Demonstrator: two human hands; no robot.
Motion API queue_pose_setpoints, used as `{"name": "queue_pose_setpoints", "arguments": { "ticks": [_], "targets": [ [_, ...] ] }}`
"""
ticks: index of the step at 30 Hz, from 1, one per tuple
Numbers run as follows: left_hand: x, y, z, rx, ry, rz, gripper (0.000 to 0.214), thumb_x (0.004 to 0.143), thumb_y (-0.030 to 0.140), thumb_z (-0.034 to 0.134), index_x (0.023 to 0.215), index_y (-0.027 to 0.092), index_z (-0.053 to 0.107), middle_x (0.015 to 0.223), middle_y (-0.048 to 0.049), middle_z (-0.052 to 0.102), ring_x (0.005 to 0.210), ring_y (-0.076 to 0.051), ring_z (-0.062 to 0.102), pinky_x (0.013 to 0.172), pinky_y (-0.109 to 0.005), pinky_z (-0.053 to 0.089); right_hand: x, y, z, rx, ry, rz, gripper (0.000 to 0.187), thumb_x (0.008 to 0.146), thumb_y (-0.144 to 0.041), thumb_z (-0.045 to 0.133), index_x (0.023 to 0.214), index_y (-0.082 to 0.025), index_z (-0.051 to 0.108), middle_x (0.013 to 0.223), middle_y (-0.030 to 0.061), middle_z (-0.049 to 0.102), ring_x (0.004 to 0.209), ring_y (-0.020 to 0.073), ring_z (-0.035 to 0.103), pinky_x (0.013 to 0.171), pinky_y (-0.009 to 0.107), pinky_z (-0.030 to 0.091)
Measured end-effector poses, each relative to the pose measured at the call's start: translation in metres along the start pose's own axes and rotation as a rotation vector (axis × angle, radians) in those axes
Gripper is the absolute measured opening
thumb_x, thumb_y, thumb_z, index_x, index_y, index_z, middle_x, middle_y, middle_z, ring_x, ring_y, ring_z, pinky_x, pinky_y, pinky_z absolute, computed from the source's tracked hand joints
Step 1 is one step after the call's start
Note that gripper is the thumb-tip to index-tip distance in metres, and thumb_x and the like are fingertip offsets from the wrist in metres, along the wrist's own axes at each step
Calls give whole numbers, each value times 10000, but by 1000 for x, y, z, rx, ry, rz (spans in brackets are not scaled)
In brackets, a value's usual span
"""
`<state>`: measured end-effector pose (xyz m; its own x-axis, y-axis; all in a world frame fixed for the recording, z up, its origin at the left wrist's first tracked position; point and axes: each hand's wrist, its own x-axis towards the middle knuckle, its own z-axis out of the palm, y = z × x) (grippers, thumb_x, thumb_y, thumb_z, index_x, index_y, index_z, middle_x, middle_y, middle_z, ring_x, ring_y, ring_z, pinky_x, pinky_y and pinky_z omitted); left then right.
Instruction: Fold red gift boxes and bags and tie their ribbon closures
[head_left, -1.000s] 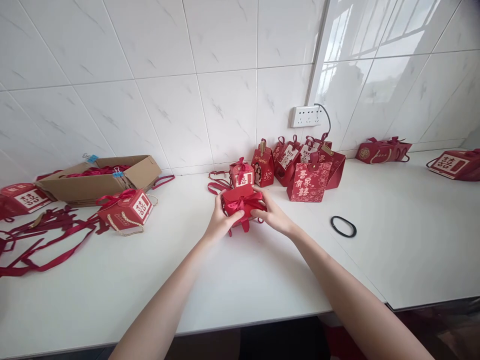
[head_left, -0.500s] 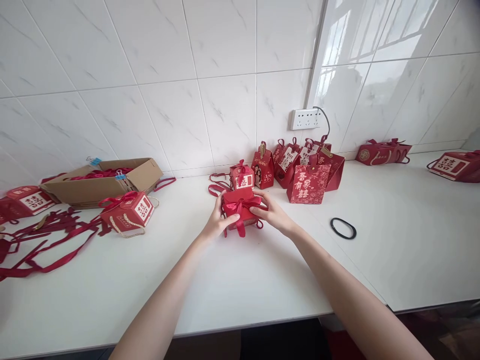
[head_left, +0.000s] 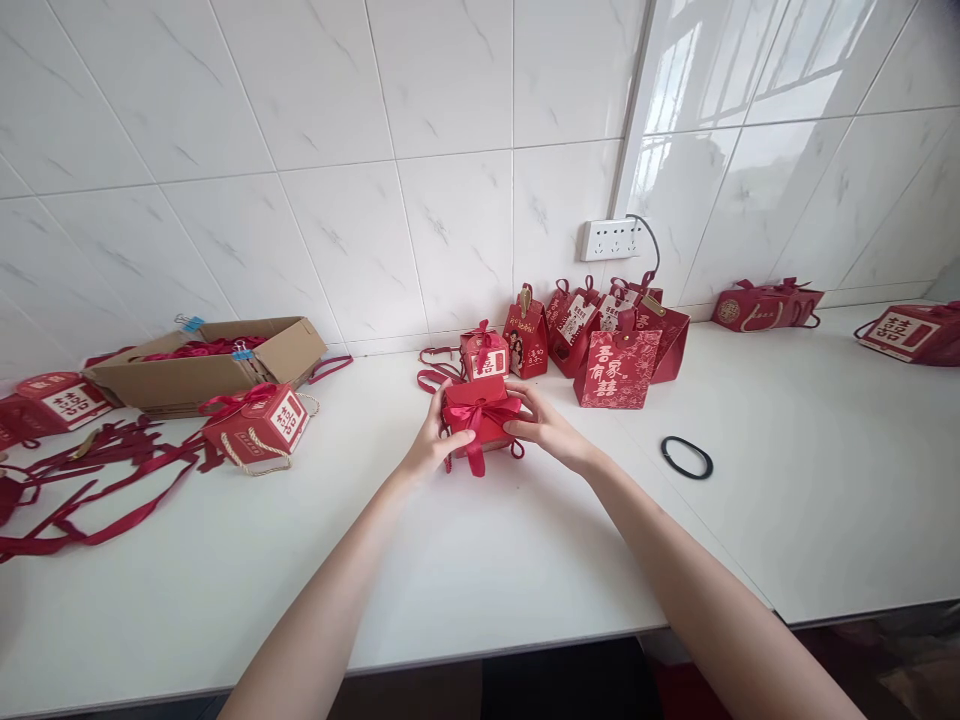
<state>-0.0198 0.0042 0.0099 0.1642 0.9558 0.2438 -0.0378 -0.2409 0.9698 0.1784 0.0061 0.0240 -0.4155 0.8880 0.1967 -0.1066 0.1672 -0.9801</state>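
Observation:
A small red gift box (head_left: 495, 433) with a red ribbon bow (head_left: 475, 412) on its front sits between my hands at the middle of the table. My left hand (head_left: 435, 437) grips its left side, the thumb lying by the bow. On the opposite side my right hand (head_left: 541, 428) holds it with fingers behind and thumb in front. Dark red cord loops show at the box's lower edges. Just behind stands another red box (head_left: 485, 352) with a white label, partly hidden by the held one.
Several red gift boxes (head_left: 619, 370) stand by the wall, right of centre. A black hair tie (head_left: 686, 458) lies to the right. At left are a cardboard box (head_left: 180, 385) of red ribbon, a rope-handled red box (head_left: 259, 428) and loose ribbons (head_left: 112, 525). A power strip (head_left: 613, 240) is on the wall.
Both hands keep their hold on the gift box. The box and bow have shifted very slightly; otherwise the scene looks the same.

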Motion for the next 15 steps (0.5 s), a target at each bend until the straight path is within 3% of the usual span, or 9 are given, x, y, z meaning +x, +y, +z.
{"name": "queue_pose_setpoints", "arguments": {
  "ticks": [5, 15],
  "targets": [
    [0, -1, 1, -32, 0, 1, 762, 634, 254, 700, 1325, 315, 383, 1300, -37, 508, 1206, -231, 474, 1017, -368, 395, -1, -1, 1, -14, 12, 14, 545, 715, -183, 570, 1229, -290, 423, 1389, 43, 404, 1176, 229, 499, 970, 453, 437],
    [-2, -3, 4, -87, -28, -40, 962, 579, 232, 714, 1408, 254, 226, 1325, -85, 486, 1188, -267, 489, 1012, -405, 391, -2, 6, -2, -97, 28, 47, 522, 748, -296, 608, 1234, -299, 421, 1362, 71, 455, 1186, 281, 507, 957, 477, 444]
  ]
}}
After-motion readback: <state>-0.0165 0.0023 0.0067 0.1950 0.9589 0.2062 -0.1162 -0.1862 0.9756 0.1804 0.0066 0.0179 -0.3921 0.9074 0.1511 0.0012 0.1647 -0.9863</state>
